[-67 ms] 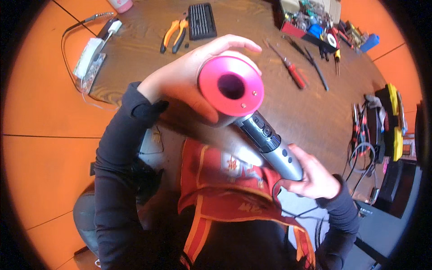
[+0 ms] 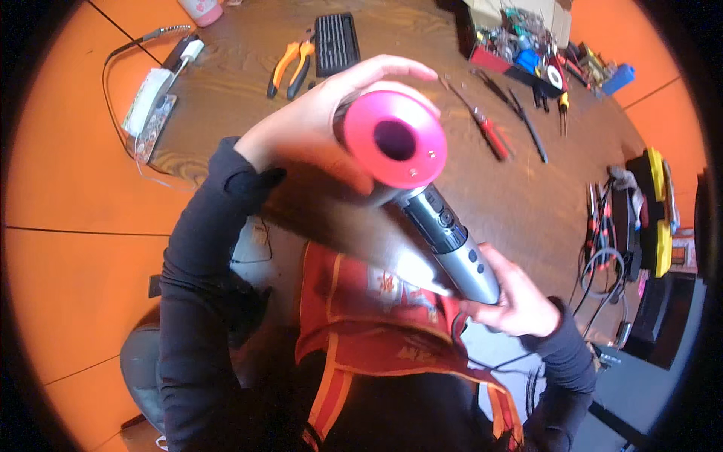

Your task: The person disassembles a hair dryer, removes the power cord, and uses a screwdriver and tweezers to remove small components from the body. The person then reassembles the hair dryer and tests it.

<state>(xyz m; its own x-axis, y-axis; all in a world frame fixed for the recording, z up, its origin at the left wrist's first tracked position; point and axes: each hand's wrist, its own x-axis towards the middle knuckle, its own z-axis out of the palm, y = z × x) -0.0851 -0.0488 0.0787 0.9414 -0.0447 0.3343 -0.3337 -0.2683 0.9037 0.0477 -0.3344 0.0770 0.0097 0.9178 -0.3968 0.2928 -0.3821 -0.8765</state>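
Note:
A hair dryer (image 2: 455,256) with a round pink head and a silver-grey handle is held up over the near edge of the table. My left hand (image 2: 316,124) wraps round the head from the left, fingers over its far side and thumb beneath. Two small gold-coloured screws show on the pink face beside the dark central hole. The lower end of the handle is gripped by my right hand (image 2: 520,295). Between the handle and the head, a black section with small controls faces up. A dark cord hangs below my right hand.
Orange-handled pliers (image 2: 291,69) and a black bit case (image 2: 337,44) lie at the far side of the wooden table (image 2: 520,203). Red screwdriver (image 2: 489,132) and tweezer-like tools lie right of them. A box of parts (image 2: 520,38) stands far right; cables (image 2: 602,256) hang at the right edge.
The hair dryer's head has shifted slightly right, and its handle end slightly left, with both hands still holding it. The view has tilted a little.

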